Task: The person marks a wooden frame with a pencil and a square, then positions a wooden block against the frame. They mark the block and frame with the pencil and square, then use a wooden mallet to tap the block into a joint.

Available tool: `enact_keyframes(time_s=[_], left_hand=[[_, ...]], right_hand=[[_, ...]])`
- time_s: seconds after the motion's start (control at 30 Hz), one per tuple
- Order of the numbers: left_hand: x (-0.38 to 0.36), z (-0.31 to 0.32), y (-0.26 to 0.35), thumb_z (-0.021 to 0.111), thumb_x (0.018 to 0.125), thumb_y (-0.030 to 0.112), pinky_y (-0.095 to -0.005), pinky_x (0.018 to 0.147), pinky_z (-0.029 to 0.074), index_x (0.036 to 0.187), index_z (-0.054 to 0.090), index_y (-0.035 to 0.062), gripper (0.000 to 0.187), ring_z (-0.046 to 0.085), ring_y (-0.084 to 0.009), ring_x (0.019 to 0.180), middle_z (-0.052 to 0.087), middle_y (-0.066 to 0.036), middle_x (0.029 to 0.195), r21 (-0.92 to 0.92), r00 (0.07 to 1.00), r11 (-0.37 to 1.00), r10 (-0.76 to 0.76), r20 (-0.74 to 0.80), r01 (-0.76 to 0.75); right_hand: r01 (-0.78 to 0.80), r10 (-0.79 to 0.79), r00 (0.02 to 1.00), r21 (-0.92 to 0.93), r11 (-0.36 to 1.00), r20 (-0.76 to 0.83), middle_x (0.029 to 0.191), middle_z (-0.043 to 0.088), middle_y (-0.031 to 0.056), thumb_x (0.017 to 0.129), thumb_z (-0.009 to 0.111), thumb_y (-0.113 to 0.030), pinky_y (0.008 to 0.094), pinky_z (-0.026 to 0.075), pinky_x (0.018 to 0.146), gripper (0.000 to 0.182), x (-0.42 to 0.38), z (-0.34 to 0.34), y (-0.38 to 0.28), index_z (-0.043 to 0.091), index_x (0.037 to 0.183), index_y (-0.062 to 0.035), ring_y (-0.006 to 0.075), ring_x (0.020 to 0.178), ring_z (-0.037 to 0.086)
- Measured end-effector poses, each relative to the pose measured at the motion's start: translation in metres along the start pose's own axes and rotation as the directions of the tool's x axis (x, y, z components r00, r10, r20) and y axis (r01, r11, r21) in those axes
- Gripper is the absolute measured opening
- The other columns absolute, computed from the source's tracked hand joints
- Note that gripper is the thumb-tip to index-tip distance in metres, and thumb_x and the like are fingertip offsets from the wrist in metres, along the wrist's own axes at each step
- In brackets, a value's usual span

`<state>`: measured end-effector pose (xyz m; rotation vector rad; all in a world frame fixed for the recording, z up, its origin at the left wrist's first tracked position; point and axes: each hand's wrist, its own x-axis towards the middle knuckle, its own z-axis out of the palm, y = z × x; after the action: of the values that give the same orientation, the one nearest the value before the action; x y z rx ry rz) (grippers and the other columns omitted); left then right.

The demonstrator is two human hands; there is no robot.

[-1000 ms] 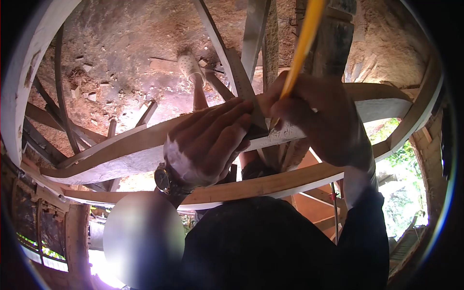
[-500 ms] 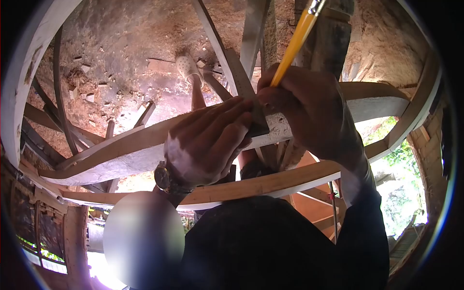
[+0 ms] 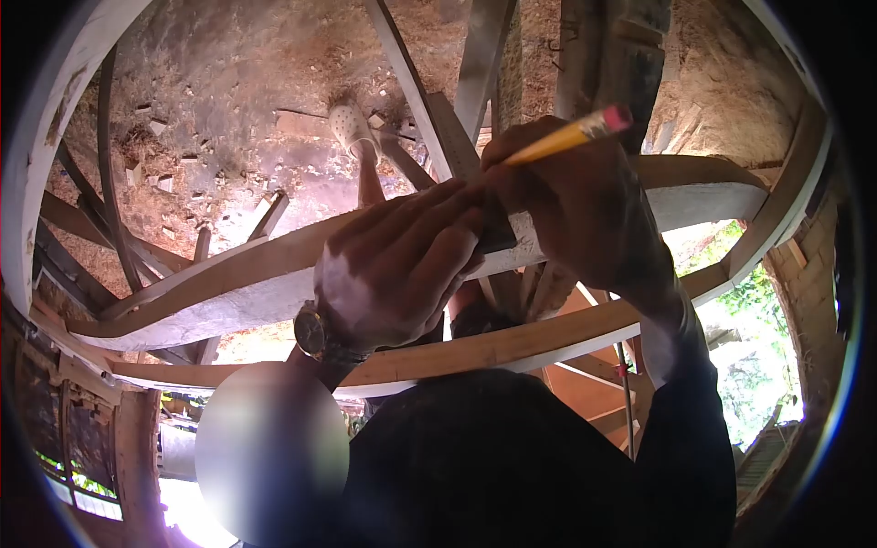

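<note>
My left hand point(image 3: 393, 265), with a watch point(image 3: 311, 331) at the wrist, presses a try square point(image 3: 449, 132) against a curved wooden beam point(image 3: 219, 297). The square's grey blade reaches up past my fingers, and its dark lower end point(image 3: 496, 236) shows just right of them. A yellow pencil point(image 3: 566, 137) is pinched in my right hand point(image 3: 585, 215). Its pink eraser points up and right; the tip is hidden behind my fingers, close beside the square.
A second curved timber point(image 3: 493, 354) runs in front of the beam, near my body. Slanting wooden posts point(image 3: 481, 68) stand behind it. A foot in a white clog point(image 3: 352, 128) rests on the ground among wood scraps point(image 3: 164, 183). Another curved timber point(image 3: 776, 224) rises at the right.
The pencil has swung from nearly upright to leaning right, and my right hand has turned with it, fingers close to my left. My left hand and the square have stayed in place.
</note>
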<state>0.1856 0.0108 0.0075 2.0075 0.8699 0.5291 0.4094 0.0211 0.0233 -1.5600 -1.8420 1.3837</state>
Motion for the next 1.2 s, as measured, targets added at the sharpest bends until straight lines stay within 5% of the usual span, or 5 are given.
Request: enact_keyframes(time_s=[0.37,0.5,0.63,0.87,1.2], left_hand=[[0.003,-0.002,0.003,0.076,0.085,0.012,-0.0384,0.078,0.063,0.098,0.067,-0.0001,0.020,0.075,-0.0289,0.103,0.075,-0.016,0.109,-0.013,0.999,0.999,-0.031,0.034,0.031],[0.004,-0.007,0.006,0.076,0.085,0.011,-0.0381,0.080,0.062,0.100,0.067,-0.0001,0.020,0.075,-0.0288,0.104,0.075,-0.016,0.110,0.000,0.996,0.999,-0.053,0.067,0.053],[0.003,-0.005,0.004,0.075,0.087,0.010,-0.0379,0.082,0.061,0.101,0.067,-0.0006,0.020,0.074,-0.0292,0.105,0.075,-0.016,0.112,-0.022,0.997,0.999,-0.040,0.073,0.041],[0.003,-0.002,0.006,0.074,0.088,0.010,-0.0395,0.087,0.060,0.104,0.067,-0.0005,0.021,0.074,-0.0278,0.108,0.074,-0.015,0.116,-0.015,0.997,0.999,-0.043,0.059,0.044],[0.037,0.028,0.037,0.074,0.084,0.006,-0.0428,0.087,0.061,0.099,0.064,-0.0006,0.019,0.074,-0.0324,0.103,0.074,-0.017,0.111,0.030,0.996,0.997,0.076,0.037,-0.077]], right_hand=[[0.028,-0.028,0.999,-0.015,1.000,-0.046,0.071,0.062,0.0169,0.089,0.071,-0.005,0.0420,0.049,0.058,0.012,0.003,-0.003,-0.008,0.063,0.083,0.0020,0.0341,0.064,0.064],[-0.412,0.358,0.876,0.117,0.904,0.323,0.084,0.069,0.0117,0.095,0.065,-0.017,0.0343,0.054,0.069,0.021,0.010,-0.037,-0.040,0.069,0.089,0.0027,0.0206,0.074,0.069],[-0.375,0.378,0.925,0.264,0.888,0.043,0.086,0.067,0.0065,0.104,0.056,-0.033,0.0304,0.052,0.073,0.036,0.000,-0.042,-0.032,0.070,0.099,0.0006,0.0142,0.078,0.065],[-0.270,0.450,0.838,0.482,0.834,-0.309,0.085,0.072,0.0048,0.106,0.059,-0.025,0.0285,0.052,0.077,0.030,-0.030,-0.047,-0.006,0.071,0.104,0.0021,0.0102,0.079,0.065],[-0.344,0.465,0.815,0.356,0.869,-0.346,0.087,0.072,0.0097,0.105,0.057,-0.019,0.0310,0.054,0.078,0.027,-0.065,-0.064,0.005,0.070,0.106,0.0048,0.0145,0.081,0.068]])
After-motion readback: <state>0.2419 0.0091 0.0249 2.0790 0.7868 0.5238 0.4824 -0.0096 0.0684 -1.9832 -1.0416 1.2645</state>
